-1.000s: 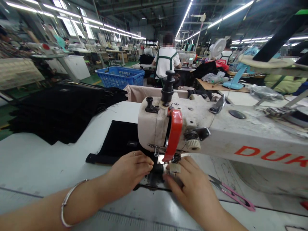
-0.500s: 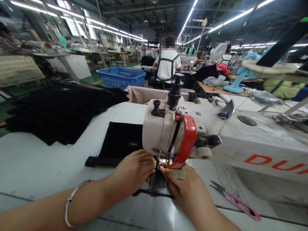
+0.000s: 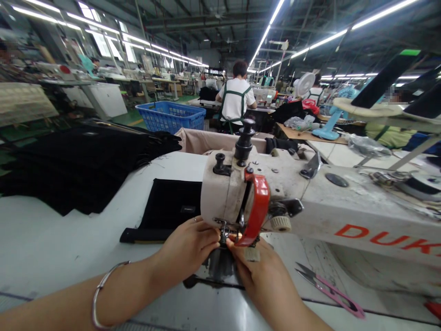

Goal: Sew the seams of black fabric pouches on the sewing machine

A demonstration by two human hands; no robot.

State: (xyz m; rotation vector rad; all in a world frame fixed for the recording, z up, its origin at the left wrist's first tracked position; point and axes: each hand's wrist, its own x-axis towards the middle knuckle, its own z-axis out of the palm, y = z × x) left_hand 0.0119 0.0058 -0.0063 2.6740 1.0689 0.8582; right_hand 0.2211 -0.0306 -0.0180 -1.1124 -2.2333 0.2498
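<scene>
A black fabric piece (image 3: 172,202) with a small label lies flat on the white sewing table, its right part hidden behind the sewing machine's head (image 3: 220,188). My left hand (image 3: 193,241), wearing a bracelet at the wrist, has its fingers closed on the near edge of this fabric, close to the presser foot (image 3: 223,232). On the other side of the foot is my right hand (image 3: 260,262), thumb and fingers pinched together. The machine's red guard (image 3: 257,207) partly covers it, and what its fingertips hold cannot be made out.
Pink-handled thread snips (image 3: 332,289) lie right of my right hand. A stack of black fabric pieces (image 3: 79,156) fills the table's left side. Beyond are a pink cloth-lined bin (image 3: 193,140), a blue basket (image 3: 168,117) and a person (image 3: 236,99) in a white shirt, seated facing away.
The view has shifted slightly, so the machine sits a little lower and further left. Both hands stay at the presser foot, and the fabric shows hardly any movement.
</scene>
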